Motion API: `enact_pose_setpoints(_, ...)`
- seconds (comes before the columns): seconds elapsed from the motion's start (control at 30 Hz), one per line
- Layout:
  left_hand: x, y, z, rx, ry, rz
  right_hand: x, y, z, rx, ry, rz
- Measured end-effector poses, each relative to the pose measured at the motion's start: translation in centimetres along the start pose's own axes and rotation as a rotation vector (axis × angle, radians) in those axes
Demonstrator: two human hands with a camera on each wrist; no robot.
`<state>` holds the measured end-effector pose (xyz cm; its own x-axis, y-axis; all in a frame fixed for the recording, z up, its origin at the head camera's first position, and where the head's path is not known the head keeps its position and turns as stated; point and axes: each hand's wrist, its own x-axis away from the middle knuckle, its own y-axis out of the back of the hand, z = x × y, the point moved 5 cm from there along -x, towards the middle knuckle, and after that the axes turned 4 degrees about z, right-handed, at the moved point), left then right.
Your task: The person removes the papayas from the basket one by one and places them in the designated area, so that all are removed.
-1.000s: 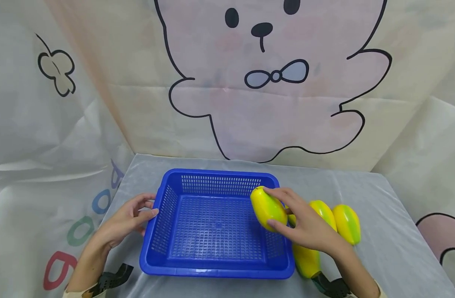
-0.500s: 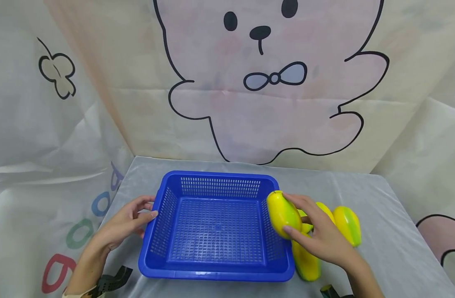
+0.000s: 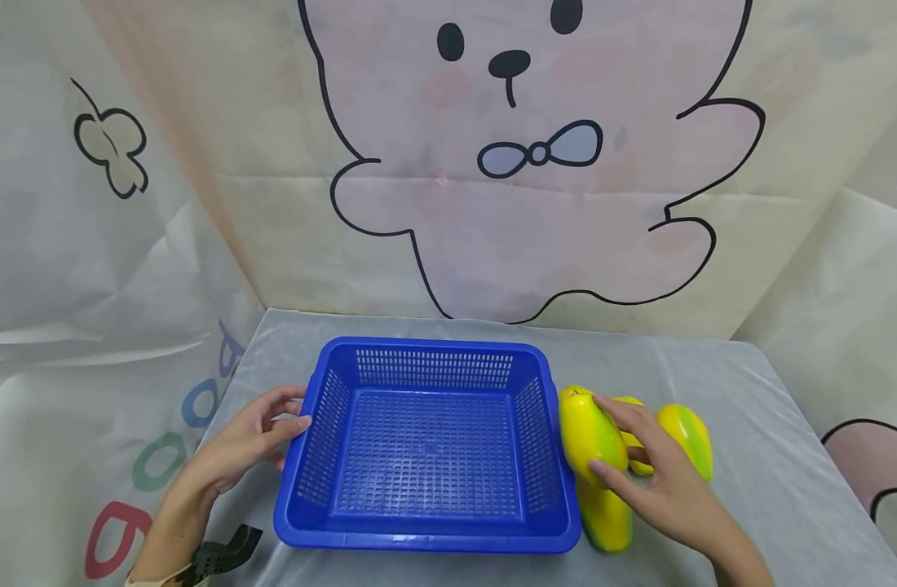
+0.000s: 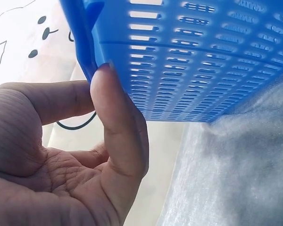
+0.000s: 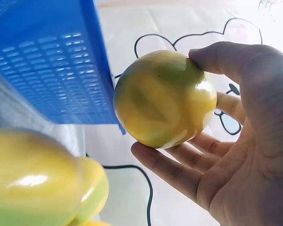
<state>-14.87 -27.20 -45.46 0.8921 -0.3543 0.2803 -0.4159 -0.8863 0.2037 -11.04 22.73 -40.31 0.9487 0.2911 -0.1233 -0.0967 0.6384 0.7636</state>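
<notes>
My left hand (image 3: pixel 254 432) pinches the left rim of a blue plastic basket (image 3: pixel 426 540) between thumb and fingers, as the left wrist view also shows. No fruit lies inside that basket. Just off its right side, my right hand (image 3: pixel 657 473) holds a yellow-green mango (image 3: pixel 591 436), thumb on one side and fingers on the other. In the right wrist view the held mango (image 5: pixel 165 99) is seen end-on, raised above other mangoes (image 5: pixel 33 179). Another mango (image 3: pixel 608 522) lies below it against the basket; the held one partly hides others behind.
To the right of my hand lies one more mango (image 3: pixel 687 440) on the grey cloth-covered table (image 3: pixel 771 489). A printed curtain (image 3: pixel 536 244) with a cartoon bear hangs behind the table, and pale sheets stand at both sides.
My right hand has carried the mango rightward, from over the basket's right rim to beside it, above the other mangoes. The left hand and the basket stay where they were.
</notes>
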Motion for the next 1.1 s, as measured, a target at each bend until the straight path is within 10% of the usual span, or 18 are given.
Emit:
enact_pose_setpoints(0.43, -0.8, 0.4, -0.4, -0.016, 0.012, -0.019, 1.9, 0.9, -1.5, 0.011, -0.031, -0.085)
enact_pose_setpoints(0.67, -2.2, -0.2, -0.8, -0.011, -0.007, 0.006, 3.3, 1.4, -3.3, 0.035, -0.197, -0.074)
enact_pose_setpoints(1.1, -0.2, 0.1, 0.4, 0.012, 0.004, 0.028, 6.2, 0.3, -5.2, 0.029, -0.321, -0.191)
